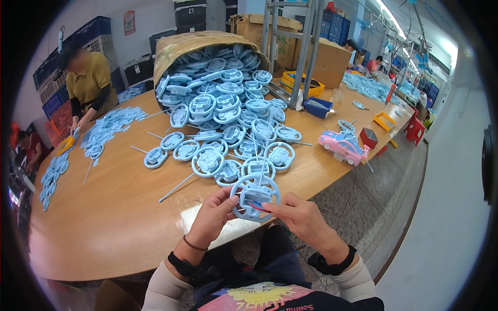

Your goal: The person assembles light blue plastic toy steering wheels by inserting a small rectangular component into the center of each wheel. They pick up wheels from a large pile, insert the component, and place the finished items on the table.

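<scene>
Close to the table's front edge, my left hand (211, 211) grips the left rim of a light blue toy steering wheel (251, 189). The wheel's back faces up, showing an open rectangular compartment in its hub. Thin red and blue wires (258, 207) come out at this compartment. My right hand (302, 216) is closed, its thumb and fingertips pinched at the wires beside the wheel's right rim. A thin rod stands up beyond the held wheel. Just past it lie several similar wheels, one of them a light blue wheel (280, 155) with a moulded hub.
A large cardboard carton (168, 57) on its side spills toy wheels across the wooden table (114, 217). To the right are a pink and blue toy car (342, 146), a blue bin (317, 107) and a metal frame (305, 57). Another person (91, 78) works at far left.
</scene>
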Action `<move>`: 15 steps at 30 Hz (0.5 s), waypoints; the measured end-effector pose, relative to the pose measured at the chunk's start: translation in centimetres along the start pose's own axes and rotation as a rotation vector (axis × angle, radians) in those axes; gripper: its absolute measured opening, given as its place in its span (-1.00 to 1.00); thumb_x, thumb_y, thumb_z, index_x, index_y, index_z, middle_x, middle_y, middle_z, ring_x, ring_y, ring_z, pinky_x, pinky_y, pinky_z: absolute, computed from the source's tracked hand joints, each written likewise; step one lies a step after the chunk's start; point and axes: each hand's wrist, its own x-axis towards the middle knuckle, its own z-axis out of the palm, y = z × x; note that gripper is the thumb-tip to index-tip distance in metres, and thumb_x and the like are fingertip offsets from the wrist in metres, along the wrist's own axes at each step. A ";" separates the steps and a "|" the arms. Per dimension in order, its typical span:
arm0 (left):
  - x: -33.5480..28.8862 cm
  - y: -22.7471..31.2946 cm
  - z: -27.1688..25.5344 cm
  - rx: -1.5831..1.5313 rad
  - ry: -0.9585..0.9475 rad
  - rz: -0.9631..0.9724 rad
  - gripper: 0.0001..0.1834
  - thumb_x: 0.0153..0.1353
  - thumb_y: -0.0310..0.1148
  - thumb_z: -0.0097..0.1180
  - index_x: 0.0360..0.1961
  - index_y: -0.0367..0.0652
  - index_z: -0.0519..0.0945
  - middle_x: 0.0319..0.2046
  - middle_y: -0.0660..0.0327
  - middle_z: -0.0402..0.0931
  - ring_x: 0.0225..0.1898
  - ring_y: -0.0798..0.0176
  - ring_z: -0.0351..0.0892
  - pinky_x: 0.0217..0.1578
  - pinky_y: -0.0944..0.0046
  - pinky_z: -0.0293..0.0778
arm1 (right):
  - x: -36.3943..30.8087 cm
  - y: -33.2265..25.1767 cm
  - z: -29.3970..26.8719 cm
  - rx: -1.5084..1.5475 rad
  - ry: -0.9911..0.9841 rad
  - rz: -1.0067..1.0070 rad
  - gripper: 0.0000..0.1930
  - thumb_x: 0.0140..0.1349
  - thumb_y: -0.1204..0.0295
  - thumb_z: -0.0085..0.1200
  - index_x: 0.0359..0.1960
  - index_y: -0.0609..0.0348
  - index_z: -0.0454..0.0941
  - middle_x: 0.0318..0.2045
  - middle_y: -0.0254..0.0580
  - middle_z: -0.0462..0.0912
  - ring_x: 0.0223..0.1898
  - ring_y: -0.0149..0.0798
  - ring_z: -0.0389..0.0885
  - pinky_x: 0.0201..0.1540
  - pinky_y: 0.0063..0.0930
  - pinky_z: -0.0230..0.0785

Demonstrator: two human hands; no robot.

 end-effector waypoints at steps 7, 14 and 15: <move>2.0 0.1 -1.5 -0.050 0.005 -0.108 -0.69 0.26 -0.41 -0.05 0.02 -0.24 0.40 -0.13 0.25 0.47 -0.11 0.35 0.47 -0.05 0.24 0.46 | 1.5 2.8 1.1 0.124 -0.017 -0.019 -0.63 0.02 0.62 0.12 -0.10 -0.04 0.59 -0.58 -0.26 0.39 -0.56 -0.31 0.43 -0.51 -0.50 0.28; 3.7 -0.4 -3.4 -0.014 -0.067 -0.125 -0.70 0.26 -0.40 -0.04 0.01 -0.26 0.41 -0.09 0.22 0.47 -0.11 0.34 0.49 -0.09 0.25 0.46 | 1.6 4.4 3.2 0.188 -0.002 0.019 -0.68 0.04 0.55 0.10 -0.15 -0.12 0.59 -0.53 -0.29 0.39 -0.54 -0.25 0.47 -0.54 -0.44 0.30; 4.1 -0.7 -3.7 -0.007 -0.081 -0.135 -0.69 0.26 -0.40 -0.04 0.01 -0.26 0.41 -0.09 0.22 0.47 -0.11 0.34 0.49 -0.09 0.25 0.45 | 1.4 4.8 3.5 0.180 -0.006 0.031 -0.68 0.04 0.55 0.10 -0.15 -0.12 0.59 -0.53 -0.29 0.40 -0.54 -0.25 0.47 -0.54 -0.44 0.31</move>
